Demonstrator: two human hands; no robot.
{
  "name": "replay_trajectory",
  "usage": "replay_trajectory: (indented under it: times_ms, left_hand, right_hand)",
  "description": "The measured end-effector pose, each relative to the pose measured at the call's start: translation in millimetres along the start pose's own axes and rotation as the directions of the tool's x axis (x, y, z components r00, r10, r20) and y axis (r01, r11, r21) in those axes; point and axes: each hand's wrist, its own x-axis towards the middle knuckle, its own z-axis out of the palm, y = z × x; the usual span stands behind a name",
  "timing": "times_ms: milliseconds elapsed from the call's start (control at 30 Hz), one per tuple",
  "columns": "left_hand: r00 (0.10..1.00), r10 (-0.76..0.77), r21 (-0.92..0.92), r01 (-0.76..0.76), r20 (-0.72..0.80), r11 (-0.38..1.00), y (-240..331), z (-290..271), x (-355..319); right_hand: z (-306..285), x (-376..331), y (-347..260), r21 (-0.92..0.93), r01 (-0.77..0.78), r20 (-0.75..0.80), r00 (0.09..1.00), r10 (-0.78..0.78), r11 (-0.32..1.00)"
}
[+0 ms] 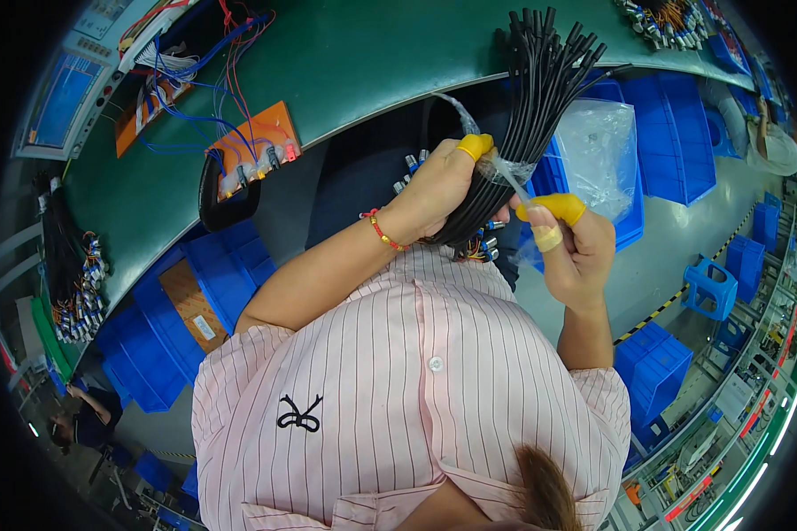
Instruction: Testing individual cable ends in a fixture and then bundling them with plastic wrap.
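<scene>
A thick bundle of black cables (527, 111) stands upright in front of my chest, its upper ends fanned out over the table edge. Metal-tipped connectors with coloured wires (483, 243) show at its lower end. A clear plastic strip (515, 177) goes around the bundle's middle. My left hand (438, 181), closed at the bundle's left side, pinches one end of the strip, whose loose tail sticks up past the thumb. On the right, my right hand (576, 243) pinches the other end, drawn taut. Yellow finger cots cover some fingertips; the left fingers are partly hidden.
The green table (363, 62) carries an orange board (261, 146) with clips and wires, beside a screen (58, 97). More cable bundles (62, 257) lie at the far left. Blue bins (673, 133) stand at right, one holding clear plastic bags (598, 150). A blue stool (710, 288) is farther off.
</scene>
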Motion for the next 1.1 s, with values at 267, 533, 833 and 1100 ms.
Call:
replay_trajectory:
  times_ms: [267,533,833,1100]
  left_hand:
    - [0.983,0.114,0.153,-0.136,0.145,0.979,-4,-10,-18]
    - [0.712,-0.032,0.559,-0.522,0.702,0.644,-1,-23,-29]
    - [0.830,-0.044,0.786,-0.507,0.556,0.354,-1,1,-41]
    - [0.835,0.470,0.479,-0.550,0.287,0.685,2,10,-13]
  right_hand:
    - [-18,-21,30,0.290,-0.278,0.390,0.908,0.153,0.916]
    - [2,38,100,0.131,-0.732,0.980,-0.008,-0.201,0.669]
    - [-47,122,4,-0.164,-0.064,0.986,-0.006,0.164,0.984]
    - [-34,94,-84,-0.480,0.851,0.872,0.489,0.012,0.213]
